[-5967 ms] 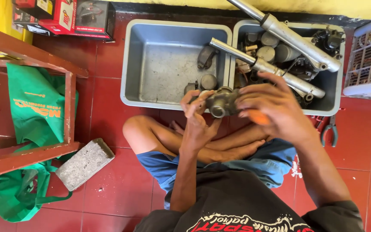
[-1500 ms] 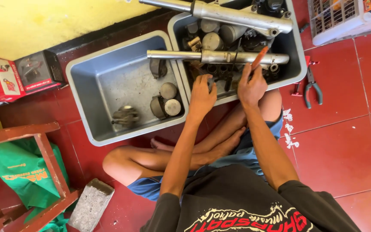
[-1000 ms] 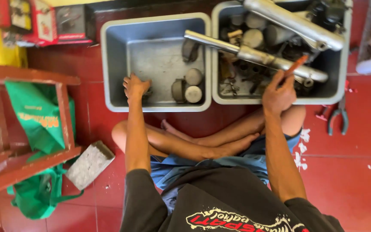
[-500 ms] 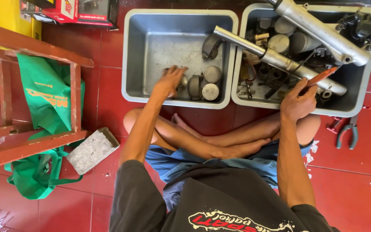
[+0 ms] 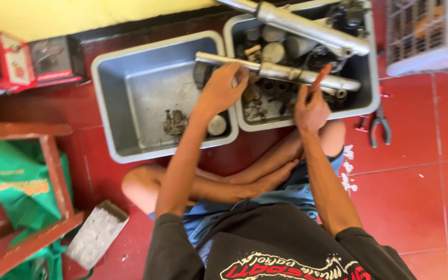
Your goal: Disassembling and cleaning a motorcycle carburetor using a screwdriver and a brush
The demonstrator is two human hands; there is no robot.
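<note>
Left hand (image 5: 219, 93) rests fingers on the near fork tube (image 5: 281, 72), which lies across the right grey tub (image 5: 372, 98), but whether it grips I cannot tell; right hand (image 5: 311, 106), apart from it, is closed on an orange-handled tool (image 5: 321, 78). The tube looks heavy, rigid steel, likely oily, best held mid-shaft. Red-and-black boxes (image 5: 32, 65) with labels sit by the yellow wall; a green printed bag (image 5: 19, 186) hangs lower left.

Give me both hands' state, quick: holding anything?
Left hand: reaching over the tray's edge at the metal tube; grip cannot be told.
Right hand: closed on an orange-handled tool.
</note>
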